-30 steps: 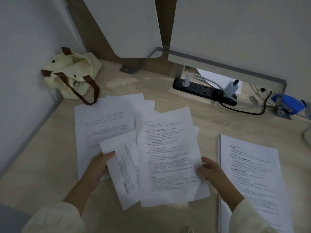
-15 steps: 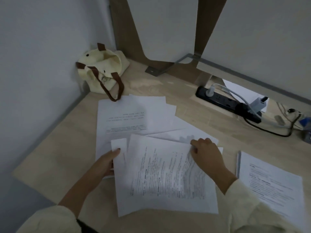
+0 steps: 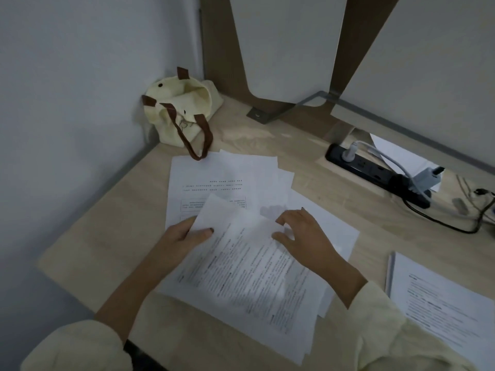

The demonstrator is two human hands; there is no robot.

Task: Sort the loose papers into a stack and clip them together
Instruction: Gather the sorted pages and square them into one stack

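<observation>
Several printed sheets (image 3: 249,277) lie overlapped in front of me on the light wooden desk (image 3: 93,236). My left hand (image 3: 184,234) pinches the left edge of the top sheets, thumb on top and fingers beneath. My right hand (image 3: 300,234) rests on the same sheets with fingers loosely bent, fingertips on the paper's upper edge. More loose sheets (image 3: 222,178) lie spread behind, toward the back of the desk. A separate neat stack of printed pages (image 3: 444,298) sits at the right. No clip is visible.
A cream tote bag (image 3: 179,113) with brown straps stands in the back left corner against the wall. A black power strip (image 3: 375,172) with plugs and cables lies at the back right. The desk's left edge runs close to the loose sheets.
The camera has swung left. Both hands have turned the gathered sheets so they lie slanted. My left hand now pinches their left edge, and my right hand stays near their upper edge.
</observation>
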